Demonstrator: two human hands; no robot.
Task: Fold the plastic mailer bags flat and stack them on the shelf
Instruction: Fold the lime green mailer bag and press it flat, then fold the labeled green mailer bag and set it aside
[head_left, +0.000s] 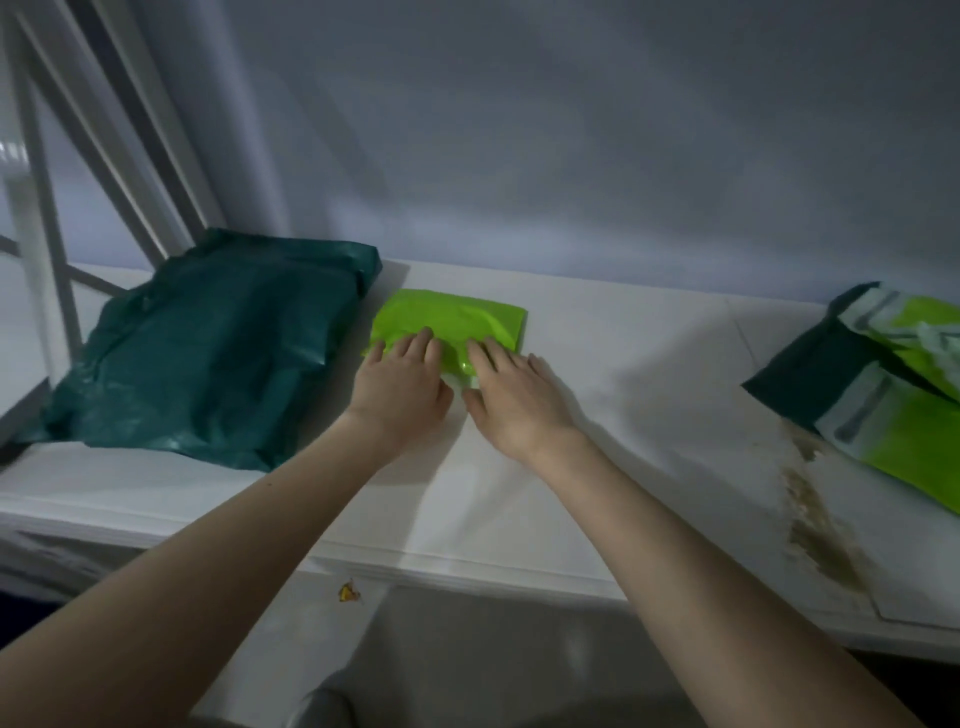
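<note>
Both my hands lie flat, fingers (415, 345) straight and together, pressing the folded lime mailer (457, 317) onto the white shelf (623, 364); left hand (400, 387) and right hand (511, 397) nearly touch. Left of my fingers lies a dark green mailer (208, 348); well right, unfolded mailers (883, 395) beside a brown stain (815, 535). Beyond: grey wall (571, 130).

A brown stain (815, 525) streaks the white surface at right. A small yellow scrap (349, 592) lies below the front edge. White diagonal frame bars (104, 130) stand at rear left against a grey wall (571, 130).
</note>
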